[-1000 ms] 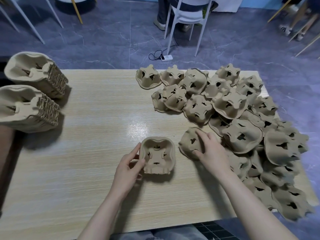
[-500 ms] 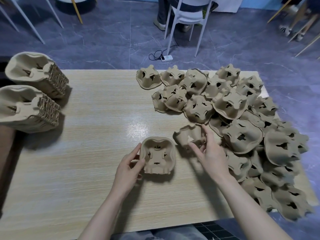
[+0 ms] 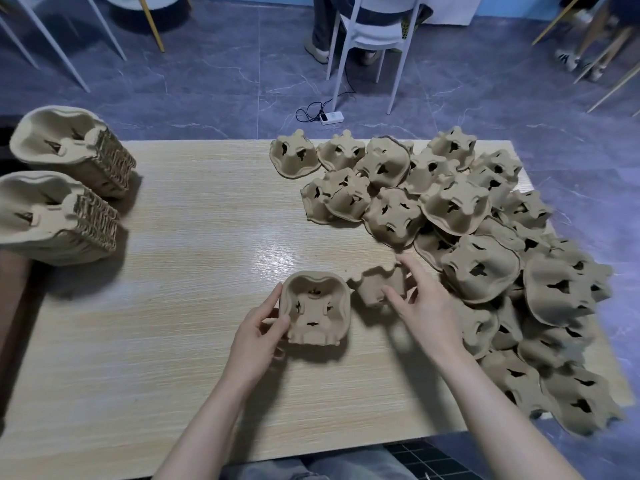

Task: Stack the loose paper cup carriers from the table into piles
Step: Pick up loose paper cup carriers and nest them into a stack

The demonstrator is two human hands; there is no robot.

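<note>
A short pile of brown pulp cup carriers [image 3: 317,308] sits hollow side up near the table's front middle. My left hand [image 3: 258,332] grips its left rim. Just right of it, my right hand [image 3: 420,303] holds a single carrier [image 3: 379,284] tilted on its edge, thumb and fingers around it. A big heap of loose carriers [image 3: 478,258], mostly bottom up, covers the right side of the wooden table [image 3: 194,258]. Two tall finished piles [image 3: 65,147] [image 3: 52,216] lie on their sides at the left edge.
Bare tabletop stretches between the left piles and the heap. Beyond the far edge are a white chair [image 3: 367,32] with a seated person's legs, a power strip [image 3: 331,116] with cable on the grey floor, and more chair legs at both far corners.
My right hand has lifted one carrier off the heap's near edge, tipped it up on its side and carried it left toward the short pile. My left hand stayed put.
</note>
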